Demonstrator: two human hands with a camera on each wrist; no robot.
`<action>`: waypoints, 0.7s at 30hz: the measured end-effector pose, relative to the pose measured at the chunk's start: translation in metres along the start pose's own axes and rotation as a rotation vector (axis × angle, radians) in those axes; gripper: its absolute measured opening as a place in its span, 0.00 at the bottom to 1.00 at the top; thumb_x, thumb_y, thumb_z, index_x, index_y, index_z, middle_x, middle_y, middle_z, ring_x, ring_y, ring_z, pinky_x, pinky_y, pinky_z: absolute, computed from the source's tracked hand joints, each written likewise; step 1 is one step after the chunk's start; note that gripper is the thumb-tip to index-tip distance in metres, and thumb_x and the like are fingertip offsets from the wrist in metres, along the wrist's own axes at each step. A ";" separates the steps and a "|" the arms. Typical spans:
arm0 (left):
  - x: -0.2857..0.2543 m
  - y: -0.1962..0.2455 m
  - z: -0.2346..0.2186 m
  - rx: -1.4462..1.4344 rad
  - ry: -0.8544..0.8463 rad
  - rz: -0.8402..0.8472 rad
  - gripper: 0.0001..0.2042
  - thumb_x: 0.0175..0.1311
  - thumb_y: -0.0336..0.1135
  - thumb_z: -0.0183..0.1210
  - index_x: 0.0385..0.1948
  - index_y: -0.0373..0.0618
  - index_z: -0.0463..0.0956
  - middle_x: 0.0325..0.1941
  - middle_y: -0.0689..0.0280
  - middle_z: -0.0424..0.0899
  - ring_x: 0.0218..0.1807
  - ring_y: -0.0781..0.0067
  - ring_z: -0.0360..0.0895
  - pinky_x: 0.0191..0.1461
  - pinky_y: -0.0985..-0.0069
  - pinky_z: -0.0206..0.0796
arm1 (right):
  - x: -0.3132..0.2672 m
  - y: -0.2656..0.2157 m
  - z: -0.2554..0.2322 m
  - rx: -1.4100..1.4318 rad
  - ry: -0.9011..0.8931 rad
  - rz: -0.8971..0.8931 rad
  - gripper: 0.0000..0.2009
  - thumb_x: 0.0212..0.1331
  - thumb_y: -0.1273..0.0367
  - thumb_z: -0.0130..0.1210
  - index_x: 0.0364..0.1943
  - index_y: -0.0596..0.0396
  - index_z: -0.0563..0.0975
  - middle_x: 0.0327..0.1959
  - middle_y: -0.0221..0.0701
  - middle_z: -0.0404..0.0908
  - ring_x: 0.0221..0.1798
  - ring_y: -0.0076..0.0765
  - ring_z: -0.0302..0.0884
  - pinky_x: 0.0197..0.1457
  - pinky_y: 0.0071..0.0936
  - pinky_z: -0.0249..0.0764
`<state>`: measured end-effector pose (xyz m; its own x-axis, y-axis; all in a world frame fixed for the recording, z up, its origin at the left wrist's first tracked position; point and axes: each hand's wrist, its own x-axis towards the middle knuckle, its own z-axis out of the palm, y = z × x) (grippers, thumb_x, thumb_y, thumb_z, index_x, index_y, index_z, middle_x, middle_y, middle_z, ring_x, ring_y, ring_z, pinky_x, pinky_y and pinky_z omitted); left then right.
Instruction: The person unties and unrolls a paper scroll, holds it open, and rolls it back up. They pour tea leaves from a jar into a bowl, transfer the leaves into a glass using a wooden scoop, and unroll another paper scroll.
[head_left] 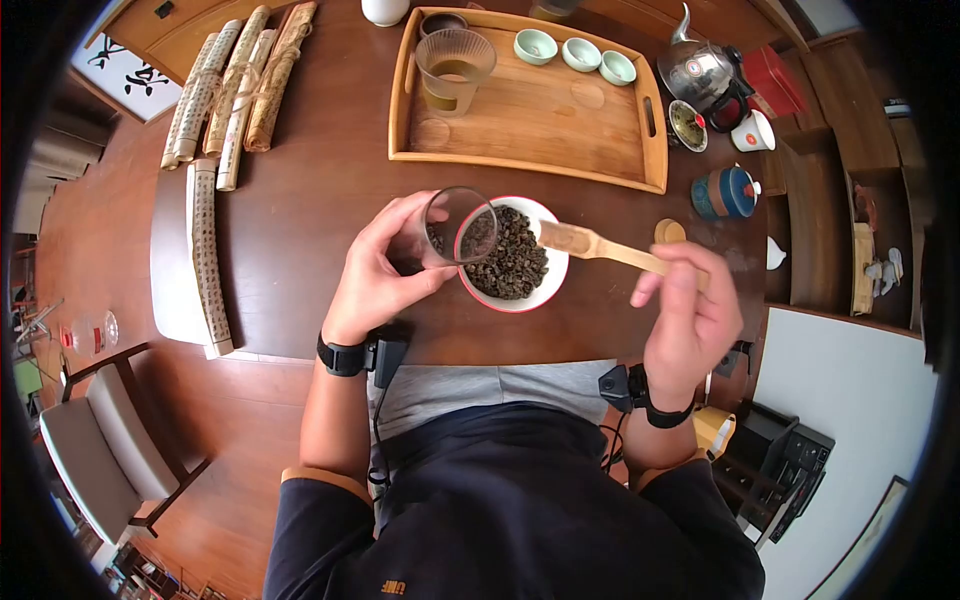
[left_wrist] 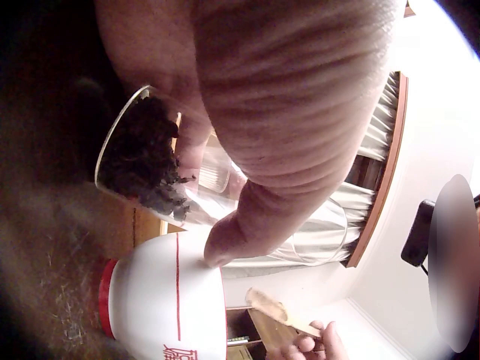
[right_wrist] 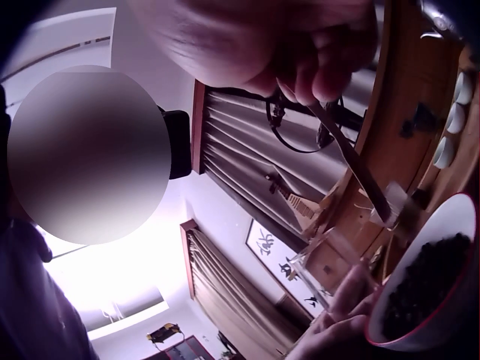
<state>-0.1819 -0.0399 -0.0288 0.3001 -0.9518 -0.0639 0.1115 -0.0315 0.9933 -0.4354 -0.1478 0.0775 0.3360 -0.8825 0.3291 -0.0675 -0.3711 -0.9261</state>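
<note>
My left hand grips a clear glass cup, tipped with its mouth toward a white, red-rimmed bowl. Dark tea leaves lie along the inside of the glass in the left wrist view. The bowl stands on the table and holds a heap of dark rolled tea leaves. Between thumb and fingers, my right hand pinches the handle of a bamboo tea scoop. The scoop's blade points left, over the bowl's right rim in the head view, and its hollow shows no leaves.
Beyond the bowl is a wooden tray with a ribbed glass pitcher and several pale green cups. A kettle, a lidded bowl and a blue jar stand to the right. Rolled scrolls lie at left.
</note>
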 end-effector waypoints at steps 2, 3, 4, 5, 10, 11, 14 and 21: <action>0.000 -0.001 0.000 -0.018 -0.009 0.017 0.36 0.49 0.20 0.72 0.65 0.38 0.71 0.58 0.65 0.78 0.60 0.75 0.74 0.64 0.77 0.67 | 0.002 0.005 -0.002 -0.160 -0.071 0.114 0.05 0.67 0.73 0.61 0.39 0.61 0.81 0.26 0.28 0.82 0.28 0.20 0.78 0.33 0.18 0.72; 0.000 0.000 0.000 0.003 -0.004 0.024 0.35 0.49 0.20 0.72 0.65 0.38 0.71 0.57 0.65 0.78 0.60 0.75 0.74 0.64 0.76 0.66 | 0.001 0.007 -0.003 -0.218 -0.105 0.083 0.04 0.65 0.73 0.63 0.38 0.61 0.81 0.26 0.29 0.82 0.28 0.21 0.78 0.32 0.19 0.72; 0.001 0.000 0.000 0.024 0.002 0.031 0.35 0.49 0.20 0.72 0.65 0.38 0.71 0.57 0.65 0.78 0.60 0.75 0.74 0.64 0.76 0.66 | 0.000 0.008 -0.004 -0.276 -0.140 0.051 0.04 0.64 0.73 0.64 0.37 0.61 0.81 0.26 0.30 0.82 0.27 0.21 0.78 0.32 0.19 0.71; 0.001 0.000 0.000 0.024 -0.002 0.031 0.35 0.49 0.20 0.72 0.65 0.38 0.71 0.57 0.65 0.78 0.60 0.75 0.74 0.64 0.76 0.66 | -0.001 0.005 0.000 -0.279 -0.153 0.051 0.05 0.62 0.74 0.66 0.36 0.60 0.81 0.25 0.31 0.82 0.26 0.22 0.78 0.31 0.20 0.71; 0.001 -0.003 0.000 0.023 0.013 0.005 0.34 0.50 0.22 0.72 0.64 0.38 0.71 0.56 0.66 0.78 0.60 0.74 0.74 0.65 0.75 0.65 | 0.004 0.015 0.016 -0.332 -0.260 -0.132 0.09 0.57 0.71 0.70 0.33 0.58 0.80 0.23 0.31 0.80 0.20 0.26 0.74 0.25 0.23 0.68; 0.001 -0.003 0.000 0.024 0.009 0.005 0.34 0.50 0.22 0.72 0.64 0.38 0.71 0.56 0.66 0.78 0.60 0.74 0.74 0.65 0.75 0.65 | 0.004 0.017 0.018 -0.341 -0.273 -0.143 0.09 0.57 0.71 0.71 0.33 0.58 0.80 0.23 0.32 0.80 0.21 0.28 0.75 0.26 0.24 0.69; 0.000 -0.002 0.000 0.018 0.014 0.002 0.33 0.51 0.22 0.72 0.63 0.38 0.72 0.56 0.66 0.78 0.59 0.75 0.74 0.65 0.75 0.66 | 0.003 0.023 0.017 -0.330 -0.249 -0.207 0.09 0.56 0.71 0.71 0.35 0.58 0.80 0.24 0.33 0.81 0.22 0.33 0.76 0.27 0.27 0.70; 0.000 -0.005 0.000 0.001 0.009 0.023 0.33 0.51 0.23 0.73 0.63 0.38 0.72 0.56 0.67 0.78 0.58 0.76 0.74 0.64 0.76 0.66 | 0.003 0.018 0.009 -0.422 -0.245 -0.265 0.10 0.55 0.71 0.71 0.37 0.57 0.80 0.27 0.36 0.81 0.25 0.40 0.77 0.29 0.32 0.71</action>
<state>-0.1824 -0.0401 -0.0335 0.3110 -0.9495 -0.0417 0.1036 -0.0097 0.9946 -0.4267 -0.1546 0.0601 0.5976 -0.6689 0.4421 -0.3042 -0.6993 -0.6468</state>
